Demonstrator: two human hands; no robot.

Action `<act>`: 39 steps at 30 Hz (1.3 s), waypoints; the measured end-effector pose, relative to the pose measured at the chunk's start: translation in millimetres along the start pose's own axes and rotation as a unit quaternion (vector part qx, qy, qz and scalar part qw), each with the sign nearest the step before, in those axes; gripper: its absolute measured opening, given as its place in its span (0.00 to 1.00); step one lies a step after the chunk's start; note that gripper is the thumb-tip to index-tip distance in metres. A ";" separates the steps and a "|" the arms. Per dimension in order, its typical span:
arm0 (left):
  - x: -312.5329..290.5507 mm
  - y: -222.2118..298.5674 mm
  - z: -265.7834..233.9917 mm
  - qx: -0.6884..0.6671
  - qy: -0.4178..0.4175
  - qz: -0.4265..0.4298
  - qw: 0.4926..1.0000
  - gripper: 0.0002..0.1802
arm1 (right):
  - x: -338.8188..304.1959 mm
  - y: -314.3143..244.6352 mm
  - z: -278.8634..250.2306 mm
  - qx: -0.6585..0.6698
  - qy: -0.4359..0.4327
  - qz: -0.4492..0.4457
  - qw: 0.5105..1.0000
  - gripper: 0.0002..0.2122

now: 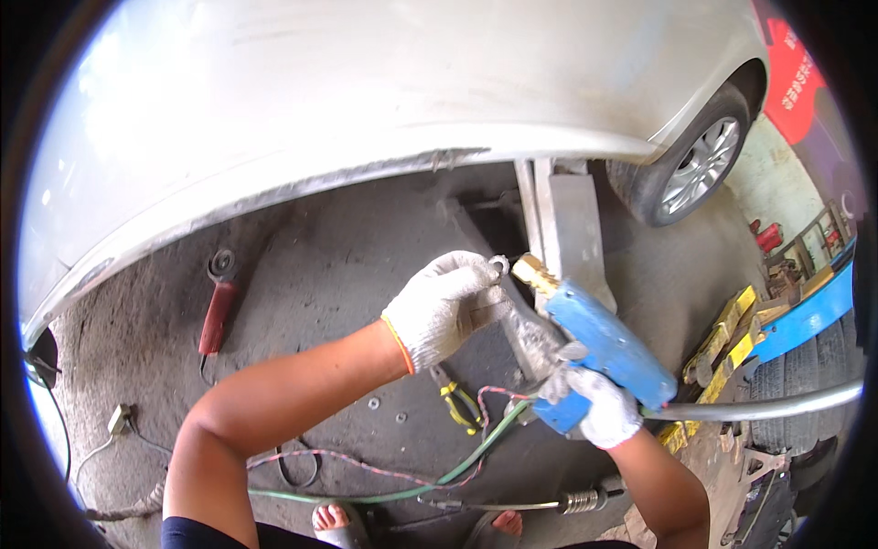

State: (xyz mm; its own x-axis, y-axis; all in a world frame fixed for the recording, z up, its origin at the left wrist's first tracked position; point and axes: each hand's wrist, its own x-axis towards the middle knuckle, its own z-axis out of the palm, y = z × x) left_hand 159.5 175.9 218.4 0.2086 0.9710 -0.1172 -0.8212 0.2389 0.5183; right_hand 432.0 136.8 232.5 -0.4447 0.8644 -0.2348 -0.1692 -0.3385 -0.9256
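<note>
My left hand (pixel 444 306), in a white knit glove, pinches a small metal washer (pixel 499 263) between thumb and fingertips. The washer sits right by the brass tip (pixel 535 274) of a blue gun-shaped tool, which looks like a spot-welding gun (pixel 611 343); whether they touch I cannot tell. Wrapped round the gun's grip is my gloved right hand (pixel 599 403), and a thick grey cable (pixel 768 405) runs from its rear to the right. Above both hands is a silver-white car's lower side (pixel 384 91), with a scuffed, bare patch (pixel 448 156) along its sill.
Yellow-handled pliers (pixel 459 405) and loose washers (pixel 373 403) lie on the dark floor. A red angle grinder (pixel 218 311) rests at left. Near my feet are a green hose (pixel 366 499) and a slide hammer (pixel 530 504). Beyond stand a lift arm (pixel 576 229) and a car wheel (pixel 700 165).
</note>
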 end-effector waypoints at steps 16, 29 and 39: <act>112.6 31.9 -10.4 -0.243 -0.139 0.100 0.955 0.13 | 92.2 -15.8 57.7 -0.216 0.139 -0.207 0.944 0.09; 118.2 32.6 -13.8 -0.360 -0.200 0.081 0.908 0.17 | 97.8 -13.5 68.2 -0.563 0.143 -0.340 0.739 0.13; 128.2 38.1 -22.2 -0.252 -0.233 0.140 0.929 0.20 | 109.8 -20.2 80.1 -0.172 0.133 -0.157 0.963 0.11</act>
State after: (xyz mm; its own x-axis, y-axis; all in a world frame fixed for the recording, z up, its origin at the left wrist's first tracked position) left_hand 143.2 309.7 204.2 0.0608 0.9133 0.4027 -0.9977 0.0679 -0.0034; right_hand 316.1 208.7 249.2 -0.1702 0.9843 0.0475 0.0626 0.0589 -0.9963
